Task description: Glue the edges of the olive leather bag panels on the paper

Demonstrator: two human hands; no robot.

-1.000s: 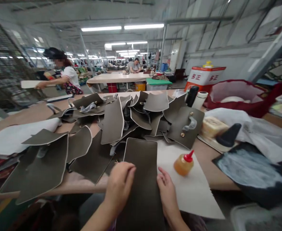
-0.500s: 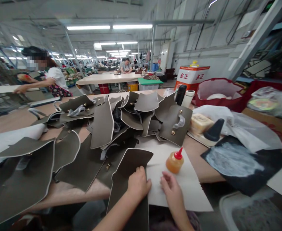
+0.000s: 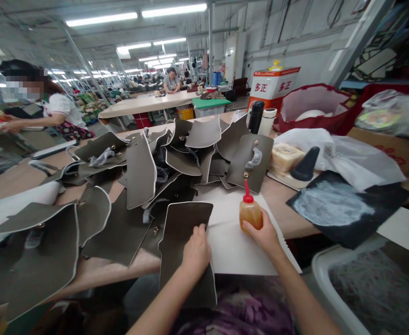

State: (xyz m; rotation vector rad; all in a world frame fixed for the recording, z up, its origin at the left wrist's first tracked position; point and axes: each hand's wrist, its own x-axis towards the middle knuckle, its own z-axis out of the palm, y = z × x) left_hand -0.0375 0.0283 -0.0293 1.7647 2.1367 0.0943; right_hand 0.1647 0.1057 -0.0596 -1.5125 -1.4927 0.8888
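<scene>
My left hand point(image 3: 196, 251) presses down on a dark olive leather panel point(image 3: 183, 228) with pale edges, fingers curled over its right edge at the table's front. My right hand point(image 3: 265, 235) is wrapped round a small amber glue bottle point(image 3: 250, 211) with a red nozzle, standing upright on a sheet of white paper point(image 3: 235, 242). Behind the panel lies a big heap of like leather pieces point(image 3: 148, 177), some with brass studs.
To the right lie a black sheet smeared white point(image 3: 333, 207), a black cone point(image 3: 305, 164) on a tray, white plastic bags point(image 3: 351, 158) and a red bag point(image 3: 312, 111). A black flask point(image 3: 255, 117) stands behind. A person point(image 3: 47, 109) works at left; a grey bin point(image 3: 372, 288) sits lower right.
My right hand reached forward and closed round the glue bottle. My left hand stayed on the leather panel, which has shifted slightly left off the paper.
</scene>
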